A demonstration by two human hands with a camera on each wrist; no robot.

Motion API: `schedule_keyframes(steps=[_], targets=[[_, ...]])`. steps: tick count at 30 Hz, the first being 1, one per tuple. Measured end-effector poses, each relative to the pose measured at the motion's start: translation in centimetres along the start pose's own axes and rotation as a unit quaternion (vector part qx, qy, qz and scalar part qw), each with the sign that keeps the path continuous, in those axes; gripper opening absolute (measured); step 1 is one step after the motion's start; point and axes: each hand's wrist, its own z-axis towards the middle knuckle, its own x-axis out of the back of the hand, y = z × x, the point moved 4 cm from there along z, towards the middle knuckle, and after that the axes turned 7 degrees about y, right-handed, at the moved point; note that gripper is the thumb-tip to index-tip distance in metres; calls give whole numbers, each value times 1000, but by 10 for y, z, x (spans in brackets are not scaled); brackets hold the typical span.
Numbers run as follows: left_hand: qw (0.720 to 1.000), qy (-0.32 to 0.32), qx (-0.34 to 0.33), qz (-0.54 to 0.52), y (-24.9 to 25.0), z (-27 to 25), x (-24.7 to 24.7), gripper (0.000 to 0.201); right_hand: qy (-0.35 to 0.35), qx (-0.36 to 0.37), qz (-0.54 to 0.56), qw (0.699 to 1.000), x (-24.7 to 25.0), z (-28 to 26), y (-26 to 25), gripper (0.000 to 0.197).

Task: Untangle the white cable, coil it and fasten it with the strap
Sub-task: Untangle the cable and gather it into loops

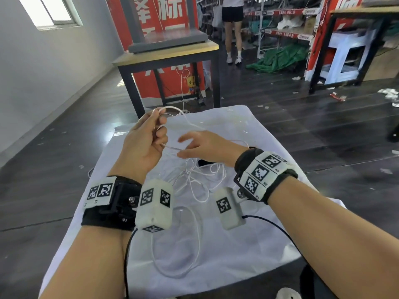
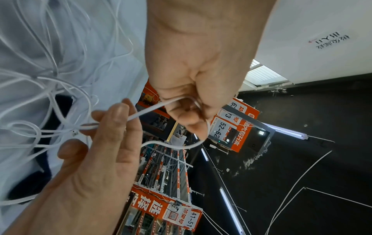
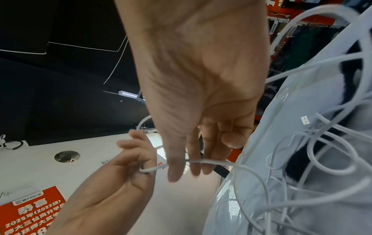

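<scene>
The white cable (image 1: pixel 195 180) lies in a loose tangle on the white-covered table (image 1: pixel 248 244), with one big loop near the front edge. My left hand (image 1: pixel 151 134) is raised above the far left of the table and grips a bent length of the cable (image 2: pixel 147 111) in curled fingers. From there a strand runs to my right hand (image 1: pixel 194 145), whose fingers are nearly straight. It passes between thumb and fingers (image 3: pixel 196 161). A black strap (image 1: pixel 204 162) lies under the tangle, below the right hand. A USB plug (image 3: pixel 306 121) rests among the loops.
A wooden table with black legs (image 1: pixel 168 52) stands just beyond the cloth. A person (image 1: pixel 233 29) stands by shelves at the back. Black leads (image 1: pixel 127 255) run from my wrist cameras along both forearms. Dark floor surrounds the table.
</scene>
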Motion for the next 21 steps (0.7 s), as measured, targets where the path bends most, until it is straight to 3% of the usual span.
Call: schedule_keyframes(steps=[2, 4, 6, 8, 11, 13, 14, 17, 21], targets=[[999, -22, -6, -35, 4, -3, -2, 18, -31, -5, -4, 1000, -4, 1, 0, 30], [1000, -6, -24, -13, 5, -1, 0, 17, -25, 0, 5, 1000, -2, 2, -1, 29], [991, 51, -50, 109, 2, 6, 11, 16, 25, -4, 48, 999, 7, 4, -3, 39], [963, 77, -56, 253, -5, 9, 19, 11, 94, 0, 115, 989, 20, 5, -9, 41], [877, -67, -3, 476, -28, 4, 11, 14, 155, 8, 200, 968, 37, 7, -20, 41], [842, -133, 27, 522, -37, -5, 3, 22, 186, 7, 221, 957, 45, 7, -26, 41], [846, -146, 24, 513, -36, -8, -1, 31, 208, 5, 229, 951, 49, 6, -26, 41], [898, -137, 20, 417, -26, -14, -7, 49, 256, -10, 263, 930, 61, 4, -23, 39], [946, -94, 27, 308, -19, -12, -10, 53, 235, -18, 283, 930, 59, 1, -17, 37]])
